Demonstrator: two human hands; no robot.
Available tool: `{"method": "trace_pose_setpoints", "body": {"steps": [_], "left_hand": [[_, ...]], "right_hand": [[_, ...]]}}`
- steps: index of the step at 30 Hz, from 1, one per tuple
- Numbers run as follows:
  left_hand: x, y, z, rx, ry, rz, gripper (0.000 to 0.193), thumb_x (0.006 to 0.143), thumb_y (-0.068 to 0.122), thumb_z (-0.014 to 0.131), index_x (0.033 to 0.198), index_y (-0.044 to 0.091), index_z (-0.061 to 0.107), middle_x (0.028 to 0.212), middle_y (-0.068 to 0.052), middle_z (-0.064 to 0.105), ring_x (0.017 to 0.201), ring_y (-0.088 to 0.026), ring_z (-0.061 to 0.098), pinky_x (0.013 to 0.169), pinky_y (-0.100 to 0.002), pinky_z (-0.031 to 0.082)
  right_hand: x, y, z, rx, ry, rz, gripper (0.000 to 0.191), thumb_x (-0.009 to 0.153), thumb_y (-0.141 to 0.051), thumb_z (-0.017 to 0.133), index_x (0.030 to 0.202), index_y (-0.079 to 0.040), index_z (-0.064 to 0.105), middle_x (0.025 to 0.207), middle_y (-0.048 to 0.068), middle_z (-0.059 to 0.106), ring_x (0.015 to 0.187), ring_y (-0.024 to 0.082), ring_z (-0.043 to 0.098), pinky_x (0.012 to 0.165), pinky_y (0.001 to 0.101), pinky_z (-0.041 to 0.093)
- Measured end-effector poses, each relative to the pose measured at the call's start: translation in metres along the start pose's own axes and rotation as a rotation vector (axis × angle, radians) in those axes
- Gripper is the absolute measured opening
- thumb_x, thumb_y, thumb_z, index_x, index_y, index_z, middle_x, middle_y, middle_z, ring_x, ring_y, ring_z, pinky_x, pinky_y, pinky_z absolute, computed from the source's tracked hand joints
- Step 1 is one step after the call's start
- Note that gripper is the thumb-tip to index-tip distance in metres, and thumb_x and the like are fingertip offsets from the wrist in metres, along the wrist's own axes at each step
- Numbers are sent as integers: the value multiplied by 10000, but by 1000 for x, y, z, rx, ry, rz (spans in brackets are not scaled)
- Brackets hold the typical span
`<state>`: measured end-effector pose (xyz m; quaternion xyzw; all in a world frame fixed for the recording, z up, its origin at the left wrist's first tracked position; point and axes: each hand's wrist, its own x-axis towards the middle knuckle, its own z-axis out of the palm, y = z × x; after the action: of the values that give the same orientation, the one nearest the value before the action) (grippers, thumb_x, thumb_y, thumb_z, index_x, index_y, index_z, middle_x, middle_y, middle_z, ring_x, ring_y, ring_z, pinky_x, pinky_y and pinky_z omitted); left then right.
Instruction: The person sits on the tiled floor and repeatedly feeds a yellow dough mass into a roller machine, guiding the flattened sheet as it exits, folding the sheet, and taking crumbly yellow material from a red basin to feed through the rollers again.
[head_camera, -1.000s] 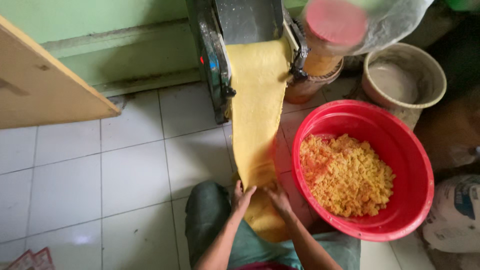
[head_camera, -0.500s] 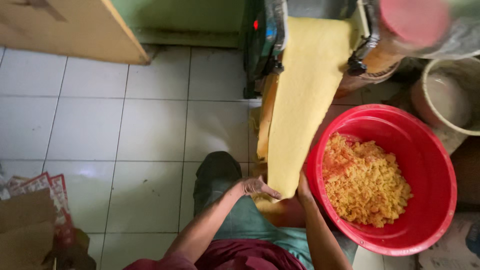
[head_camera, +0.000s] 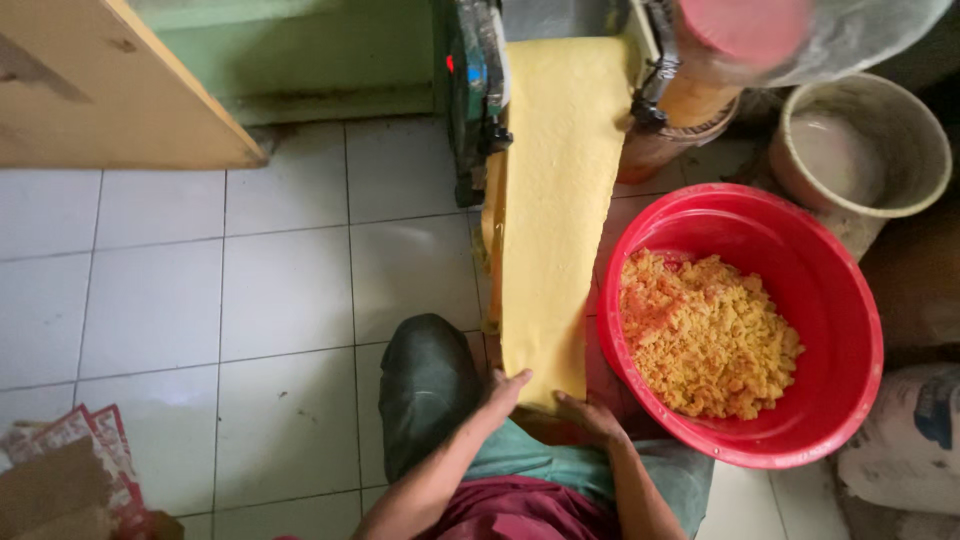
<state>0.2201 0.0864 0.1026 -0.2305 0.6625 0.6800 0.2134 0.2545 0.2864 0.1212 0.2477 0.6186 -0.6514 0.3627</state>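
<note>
Down at the far left, a stack of printed cardboard (head_camera: 70, 470) lies on the white tiled floor (head_camera: 200, 290), and above it the corner of a wooden board (head_camera: 110, 90) juts in from the top edge. Next comes my knee in dark green cloth (head_camera: 425, 385), bent up just beside the dough.

My left hand (head_camera: 503, 392) reaches forward from there. Its fingers are spread flat and loose against the lower left corner of the dough sheet (head_camera: 555, 220), so this grip is open and only steadies the edge. The sheet is a long, smooth, pale yellow band. It hangs from the rolling machine (head_camera: 480, 90) at the top of the view and runs straight down to my hands, its lower end resting above my lap.

My right hand (head_camera: 590, 415) sits under the bottom right corner of the sheet, fingers spread and partly hidden beneath it; that grip is open too, bearing the dough from below rather than pinching it.

Just beside the sheet, to the right, stands 1 big red basin (head_camera: 850, 330) on the floor, holding a heap of yellow dough crumbs (head_camera: 705, 335). Beyond it, at the upper right, is a grey bucket (head_camera: 915, 140), and a sack (head_camera: 900, 450) leans at the lower right edge.
</note>
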Motion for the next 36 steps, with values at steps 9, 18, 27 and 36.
{"method": "trace_pose_setpoints", "body": {"steps": [9,18,27,36], "left_hand": [[-39,5,14,156,26,54,542,868,431,789,1021,-79,688,944,-171,756,857,-225,696,769,-396,549],[-46,18,13,61,-12,103,481,845,371,785,1070,-47,709,988,-134,766,869,-229,702,804,-387,551],[-39,-1,16,33,-83,165,530,863,376,769,1178,-44,694,1153,-163,750,1005,-236,692,891,-367,548],[-36,10,15,-2,-30,104,514,867,368,777,1167,-43,709,1099,-138,759,958,-213,691,851,-372,552]], "right_hand": [[-28,1,1,63,-5,-154,432,918,-348,735,1103,41,771,1006,81,772,859,159,697,804,313,564],[-56,-13,12,-39,119,-286,404,919,-324,724,1075,43,788,1017,84,805,908,148,734,835,301,582],[-58,-3,0,-112,230,-276,463,889,-393,767,1068,33,788,991,80,801,907,154,720,837,311,576],[-57,-13,10,72,167,-282,453,913,-323,749,1163,55,742,1058,108,791,938,184,738,857,329,590]]}}
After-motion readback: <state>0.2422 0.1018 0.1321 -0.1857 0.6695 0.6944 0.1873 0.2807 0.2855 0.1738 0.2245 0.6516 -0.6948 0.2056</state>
